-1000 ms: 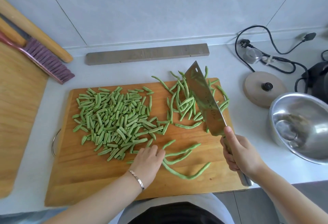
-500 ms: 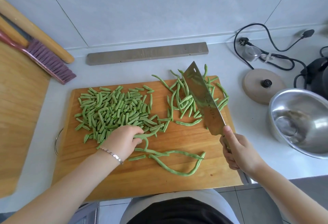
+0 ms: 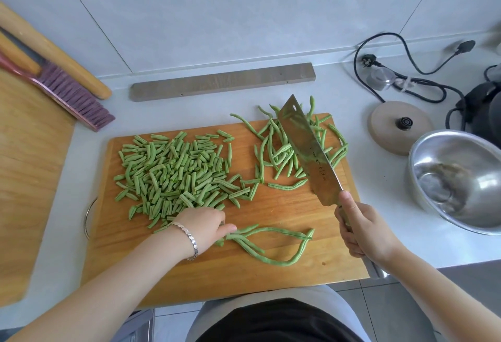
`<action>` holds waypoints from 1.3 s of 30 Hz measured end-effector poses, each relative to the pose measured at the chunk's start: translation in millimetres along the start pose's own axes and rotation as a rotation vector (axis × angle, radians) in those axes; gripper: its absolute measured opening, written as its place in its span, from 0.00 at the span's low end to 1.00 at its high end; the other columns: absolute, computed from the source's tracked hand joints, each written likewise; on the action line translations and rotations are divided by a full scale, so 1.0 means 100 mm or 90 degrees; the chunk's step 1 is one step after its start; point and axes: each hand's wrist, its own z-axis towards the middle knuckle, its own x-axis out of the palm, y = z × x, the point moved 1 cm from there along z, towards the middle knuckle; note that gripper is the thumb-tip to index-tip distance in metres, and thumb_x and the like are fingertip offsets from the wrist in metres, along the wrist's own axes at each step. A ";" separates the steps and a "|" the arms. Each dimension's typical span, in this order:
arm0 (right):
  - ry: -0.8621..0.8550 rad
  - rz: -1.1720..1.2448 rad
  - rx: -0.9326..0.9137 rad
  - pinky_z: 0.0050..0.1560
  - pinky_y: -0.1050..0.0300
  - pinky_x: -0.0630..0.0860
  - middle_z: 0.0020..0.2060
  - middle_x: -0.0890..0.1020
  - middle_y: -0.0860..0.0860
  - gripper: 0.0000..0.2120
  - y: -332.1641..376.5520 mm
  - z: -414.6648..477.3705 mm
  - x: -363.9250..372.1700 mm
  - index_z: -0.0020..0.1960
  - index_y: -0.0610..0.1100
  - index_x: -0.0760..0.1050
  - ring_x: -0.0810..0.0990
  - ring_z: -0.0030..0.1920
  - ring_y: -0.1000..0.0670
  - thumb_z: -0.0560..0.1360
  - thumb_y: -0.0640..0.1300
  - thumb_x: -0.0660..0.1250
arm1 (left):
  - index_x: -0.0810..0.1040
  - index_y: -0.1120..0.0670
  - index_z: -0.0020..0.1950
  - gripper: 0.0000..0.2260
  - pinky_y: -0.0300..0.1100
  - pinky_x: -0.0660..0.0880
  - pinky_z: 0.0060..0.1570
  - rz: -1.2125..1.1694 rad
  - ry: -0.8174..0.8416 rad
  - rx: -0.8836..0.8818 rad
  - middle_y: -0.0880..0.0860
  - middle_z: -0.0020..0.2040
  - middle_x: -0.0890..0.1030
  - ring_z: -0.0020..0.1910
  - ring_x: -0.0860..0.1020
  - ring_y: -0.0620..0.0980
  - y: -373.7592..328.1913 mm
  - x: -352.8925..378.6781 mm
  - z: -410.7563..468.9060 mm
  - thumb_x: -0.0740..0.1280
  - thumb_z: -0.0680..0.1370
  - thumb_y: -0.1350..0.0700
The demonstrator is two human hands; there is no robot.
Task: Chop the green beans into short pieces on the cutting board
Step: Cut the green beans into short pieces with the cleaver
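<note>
A wooden cutting board [image 3: 276, 274] lies on the white counter. A heap of short cut bean pieces [image 3: 173, 171] covers its left half. Whole green beans [image 3: 273, 149] lie in a pile at its far right. A few long curved beans [image 3: 273, 244] lie near the front, and my left hand [image 3: 206, 226] pinches their left ends together against the board. My right hand [image 3: 363, 230] grips the handle of a cleaver [image 3: 309, 152], whose blade is lifted and tilted above the pile of whole beans.
A steel bowl [image 3: 461, 179] sits right of the board, with a round beige kettle base [image 3: 398, 127], black cords [image 3: 406, 70] and a black appliance [image 3: 485, 111] behind it. A grey bar [image 3: 222, 81] lies at the back. A brush [image 3: 67, 92], rolling pin [image 3: 54, 51] and second wooden board [image 3: 27, 173] are left.
My left hand swept to the left with the long beans, then came back toward the front and gathered their ends. The cleaver stayed raised in nearly the same place.
</note>
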 end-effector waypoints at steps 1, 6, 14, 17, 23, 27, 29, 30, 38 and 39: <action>0.000 0.001 -0.001 0.24 0.64 0.54 0.20 0.60 0.50 0.27 0.00 0.00 0.00 0.34 0.43 0.60 0.54 0.21 0.53 0.65 0.68 0.54 | 0.74 0.54 0.55 0.20 0.38 0.69 0.34 0.002 -0.016 0.008 0.47 0.36 0.72 0.34 0.71 0.47 -0.01 -0.03 0.00 0.51 0.80 0.42; -0.014 0.011 -0.009 0.24 0.65 0.54 0.20 0.59 0.50 0.27 -0.02 -0.01 -0.05 0.36 0.42 0.61 0.54 0.21 0.53 0.65 0.68 0.53 | 0.68 0.54 0.53 0.12 0.33 0.60 0.25 -0.077 -0.204 0.093 0.45 0.33 0.67 0.26 0.63 0.42 -0.17 -0.16 -0.09 0.52 0.81 0.46; -0.042 0.019 -0.014 0.24 0.65 0.55 0.20 0.59 0.50 0.27 -0.06 -0.02 -0.11 0.34 0.42 0.59 0.55 0.20 0.52 0.65 0.68 0.53 | 0.68 0.56 0.64 0.12 0.46 0.63 0.61 -0.019 -0.183 0.170 0.54 0.56 0.76 0.56 0.73 0.54 -0.72 0.49 0.21 0.54 0.82 0.58; -0.044 0.013 -0.012 0.25 0.64 0.55 0.19 0.59 0.50 0.28 -0.09 -0.04 -0.13 0.35 0.41 0.61 0.55 0.19 0.53 0.65 0.68 0.53 | 0.71 0.54 0.62 0.13 0.50 0.58 0.67 0.019 -0.180 0.168 0.54 0.57 0.75 0.56 0.73 0.54 -0.78 0.50 0.18 0.51 0.82 0.54; -0.040 0.022 -0.008 0.25 0.63 0.54 0.20 0.59 0.50 0.28 -0.08 -0.02 -0.13 0.35 0.41 0.61 0.55 0.20 0.52 0.65 0.68 0.54 | 0.75 0.52 0.57 0.14 0.50 0.46 0.71 0.046 -0.225 0.251 0.51 0.45 0.81 0.42 0.79 0.51 -0.75 0.21 0.07 0.52 0.81 0.51; -0.037 0.017 -0.018 0.25 0.62 0.55 0.20 0.59 0.50 0.28 -0.04 -0.01 -0.13 0.36 0.41 0.62 0.55 0.21 0.52 0.65 0.68 0.53 | 0.77 0.55 0.44 0.14 0.35 0.72 0.28 -0.183 -0.337 0.204 0.45 0.26 0.72 0.22 0.70 0.44 -0.66 0.06 0.03 0.55 0.80 0.52; -0.036 0.014 -0.019 0.25 0.62 0.55 0.20 0.59 0.50 0.28 -0.02 0.00 -0.13 0.36 0.41 0.62 0.55 0.20 0.52 0.66 0.68 0.53 | 0.74 0.56 0.44 0.13 0.37 0.65 0.20 -0.263 -0.306 0.042 0.46 0.26 0.72 0.22 0.72 0.44 -0.61 -0.03 0.10 0.55 0.81 0.52; -0.037 0.013 -0.019 0.25 0.62 0.55 0.20 0.59 0.50 0.28 -0.01 0.01 -0.13 0.36 0.41 0.61 0.55 0.20 0.52 0.66 0.68 0.53 | 0.74 0.57 0.45 0.13 0.40 0.70 0.23 -0.293 -0.281 -0.029 0.49 0.29 0.76 0.26 0.76 0.46 -0.60 -0.06 0.17 0.54 0.81 0.51; -0.041 0.012 -0.015 0.25 0.62 0.56 0.19 0.60 0.51 0.26 0.00 0.03 -0.11 0.33 0.42 0.59 0.55 0.20 0.52 0.68 0.67 0.52 | 0.67 0.58 0.61 0.19 0.44 0.72 0.40 -0.169 -0.076 -0.090 0.54 0.53 0.78 0.49 0.79 0.54 -1.13 0.08 0.61 0.52 0.81 0.45; -0.042 0.013 -0.014 0.25 0.62 0.55 0.19 0.60 0.50 0.26 -0.01 0.02 -0.11 0.33 0.42 0.59 0.55 0.20 0.52 0.68 0.67 0.52 | 0.66 0.58 0.63 0.19 0.44 0.72 0.42 -0.158 -0.065 -0.085 0.54 0.56 0.76 0.51 0.77 0.54 -1.17 0.11 0.64 0.53 0.81 0.45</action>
